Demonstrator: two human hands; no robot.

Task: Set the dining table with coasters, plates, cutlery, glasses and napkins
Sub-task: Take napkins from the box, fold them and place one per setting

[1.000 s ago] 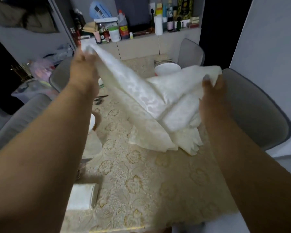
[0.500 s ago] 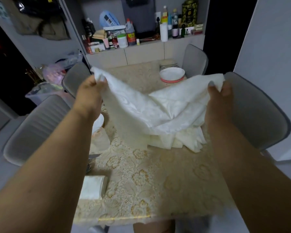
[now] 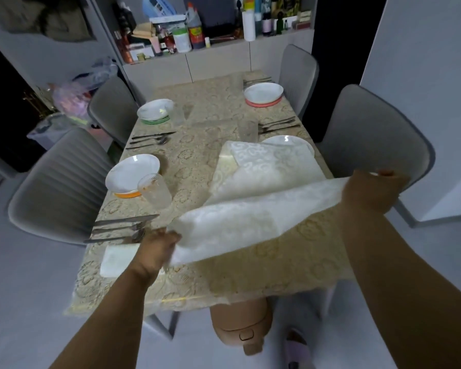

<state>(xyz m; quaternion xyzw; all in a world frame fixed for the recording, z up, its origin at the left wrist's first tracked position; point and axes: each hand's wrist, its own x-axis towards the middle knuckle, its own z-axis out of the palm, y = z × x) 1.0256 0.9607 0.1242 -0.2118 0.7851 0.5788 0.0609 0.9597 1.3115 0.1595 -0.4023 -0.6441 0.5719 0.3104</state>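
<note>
Your left hand [image 3: 157, 249] and right hand [image 3: 367, 193] each pinch a corner of the white napkin [image 3: 250, 214], stretched above the table's [image 3: 197, 161] near right; its far end drapes over the near-right plate [image 3: 285, 141].

Near-right plate [image 3: 285, 141] mostly hidden under white napkin [image 3: 264, 187] — coaster beneath unseen; shelf bottles [image 3: 197, 33] too blurred to read.
</note>
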